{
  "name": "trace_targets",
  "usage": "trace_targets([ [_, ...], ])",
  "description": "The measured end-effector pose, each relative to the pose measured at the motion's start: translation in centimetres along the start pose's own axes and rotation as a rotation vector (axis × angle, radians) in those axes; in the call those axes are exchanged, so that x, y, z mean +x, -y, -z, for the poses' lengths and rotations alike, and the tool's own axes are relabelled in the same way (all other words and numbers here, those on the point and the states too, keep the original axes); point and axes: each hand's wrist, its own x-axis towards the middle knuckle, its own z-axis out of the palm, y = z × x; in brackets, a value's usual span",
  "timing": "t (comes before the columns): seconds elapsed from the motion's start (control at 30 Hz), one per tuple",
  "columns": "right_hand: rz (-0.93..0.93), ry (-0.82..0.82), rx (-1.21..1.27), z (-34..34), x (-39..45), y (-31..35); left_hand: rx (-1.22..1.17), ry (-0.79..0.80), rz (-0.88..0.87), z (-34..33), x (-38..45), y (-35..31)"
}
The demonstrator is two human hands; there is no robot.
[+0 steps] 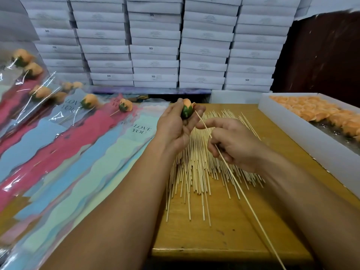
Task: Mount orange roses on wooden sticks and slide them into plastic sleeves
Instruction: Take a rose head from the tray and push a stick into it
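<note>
Over a wooden table backed by stacked white boxes, left fingers grip a rose, right fingers pinch a stick.

Packing workshop: stacked white boxes

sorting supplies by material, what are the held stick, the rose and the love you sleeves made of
Stick: pale bare wood, probably bamboo, matte and thin. Rose: matte orange petals, green base, likely foam or paper. Sleeves: clear glossy plastic film, shown by glare streaks, over pastel printing.
</note>
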Motion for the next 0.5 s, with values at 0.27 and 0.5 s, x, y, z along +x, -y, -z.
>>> trace_targets([
  [0.27, 0.165, 0.039, -0.188, -1.2, -0.6, 0.3, -0.056, 0.023, 0.037, -0.2, 0.2, 0.0],
  [0.5, 0.213, 0.032, -0.281, -1.6, -0.8, 0.7, -0.086, 0.027, -0.009, 0.1, 0.4, 0.1],
])
